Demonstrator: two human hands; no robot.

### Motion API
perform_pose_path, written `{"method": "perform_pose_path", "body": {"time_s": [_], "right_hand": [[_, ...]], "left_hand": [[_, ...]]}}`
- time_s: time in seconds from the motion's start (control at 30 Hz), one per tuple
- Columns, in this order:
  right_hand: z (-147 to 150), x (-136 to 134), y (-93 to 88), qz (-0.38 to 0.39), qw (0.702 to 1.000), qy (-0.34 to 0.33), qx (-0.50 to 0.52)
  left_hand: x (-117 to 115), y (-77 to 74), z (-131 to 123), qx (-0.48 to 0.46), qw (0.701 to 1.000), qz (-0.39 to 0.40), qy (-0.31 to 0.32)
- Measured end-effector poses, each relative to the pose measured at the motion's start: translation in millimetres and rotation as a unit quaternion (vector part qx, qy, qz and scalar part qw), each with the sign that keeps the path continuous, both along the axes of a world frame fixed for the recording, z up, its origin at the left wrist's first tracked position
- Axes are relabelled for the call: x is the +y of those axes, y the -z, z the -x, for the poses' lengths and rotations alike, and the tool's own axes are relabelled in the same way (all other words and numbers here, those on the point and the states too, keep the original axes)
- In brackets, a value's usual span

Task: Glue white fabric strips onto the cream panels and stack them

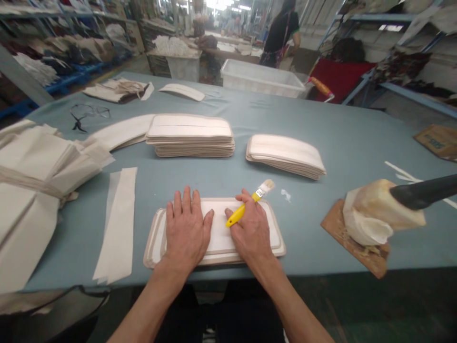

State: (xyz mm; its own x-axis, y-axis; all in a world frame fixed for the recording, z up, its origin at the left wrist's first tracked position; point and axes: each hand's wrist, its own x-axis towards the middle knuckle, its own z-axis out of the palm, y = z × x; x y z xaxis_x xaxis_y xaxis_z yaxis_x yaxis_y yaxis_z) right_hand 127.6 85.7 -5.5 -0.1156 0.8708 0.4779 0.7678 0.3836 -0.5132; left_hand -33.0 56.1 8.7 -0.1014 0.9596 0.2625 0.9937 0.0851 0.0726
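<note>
My left hand (186, 232) lies flat, fingers stretched out, on the left part of a white padded panel (219, 240) with beige edging. Beneath this panel are other similar panels, their edges showing at the left and front. My right hand (252, 231) is closed round a paintbrush (244, 208) and rests on the panel's right half. The brush has a yellow handle and pale bristles that point away to the upper right. A small white smear (285, 195) marks the cloth just beyond the bristles.
Behind my hands stand two panel stacks, a taller one (189, 138) and a lower one (285, 155). White strips (119, 224) and a tied bundle (32, 190) lie left. At right, a cut-open container (382, 209) sits on a brown board (333, 219). A person (282, 33) stands beyond a white bin (262, 78).
</note>
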Motion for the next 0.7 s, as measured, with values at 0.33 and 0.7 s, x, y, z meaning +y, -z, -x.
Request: {"method": "perform_pose_path", "body": {"time_s": [0.33,0.7], "right_hand": [[15,3,12.7,-0.017,0.996,-0.049,-0.065],[-14,4,19.9,-0.001,0.993,-0.036,-0.108]], "left_hand": [[-4,8.7,0,0.012,0.999,0.025,0.036],[-7,12.5,14,0.034,0.997,0.037,0.059]]}}
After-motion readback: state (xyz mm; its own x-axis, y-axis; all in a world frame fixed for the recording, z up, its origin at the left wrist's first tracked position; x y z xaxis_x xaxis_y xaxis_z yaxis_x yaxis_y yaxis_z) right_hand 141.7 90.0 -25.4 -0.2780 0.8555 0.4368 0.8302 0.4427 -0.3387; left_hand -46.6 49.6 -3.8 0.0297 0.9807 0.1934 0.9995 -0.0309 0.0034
